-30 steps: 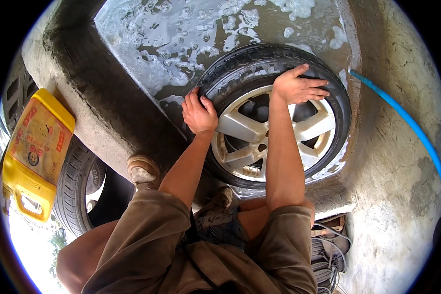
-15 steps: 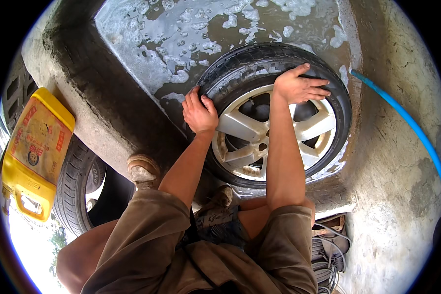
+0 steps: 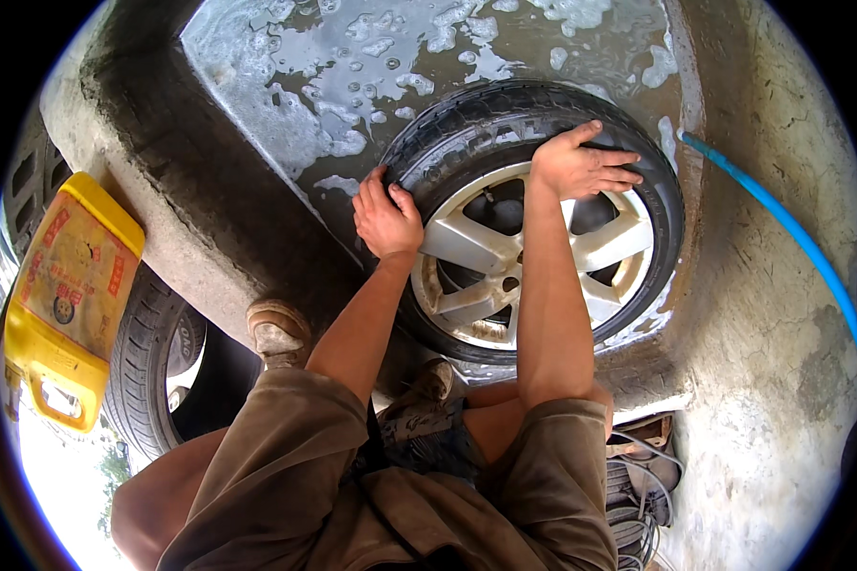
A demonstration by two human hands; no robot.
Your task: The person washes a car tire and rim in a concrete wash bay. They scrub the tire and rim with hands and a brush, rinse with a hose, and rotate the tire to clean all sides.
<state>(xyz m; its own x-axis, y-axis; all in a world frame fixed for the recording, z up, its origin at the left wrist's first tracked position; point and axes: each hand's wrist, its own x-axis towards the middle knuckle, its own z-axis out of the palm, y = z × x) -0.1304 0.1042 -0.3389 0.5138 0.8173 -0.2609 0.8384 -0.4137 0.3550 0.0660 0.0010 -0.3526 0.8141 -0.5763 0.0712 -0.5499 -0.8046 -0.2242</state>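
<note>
A wheel, with a black tyre (image 3: 505,128) on a dirty silver alloy rim (image 3: 471,243), lies partly in soapy water (image 3: 381,57). My left hand (image 3: 388,214) curls over the tyre's left edge, fingers bent on the tread and thumb on the sidewall side. Across the upper right of the wheel lies my right hand (image 3: 586,164), its palm on the tyre and rim edge and its fingers stretched out to the right. The right forearm hides part of the spokes. Nothing loose is in either hand.
Concrete walls (image 3: 200,243) bound the water basin. A blue hose (image 3: 790,228) runs down the right side. At the left stand a yellow jug (image 3: 76,295) and another tyre (image 3: 138,366). Coiled cables (image 3: 628,514) lie at the lower right. White foam floats on the water.
The foam patches beyond the wheel have drifted and changed shape a little. Both hands and the wheel stay almost where they were.
</note>
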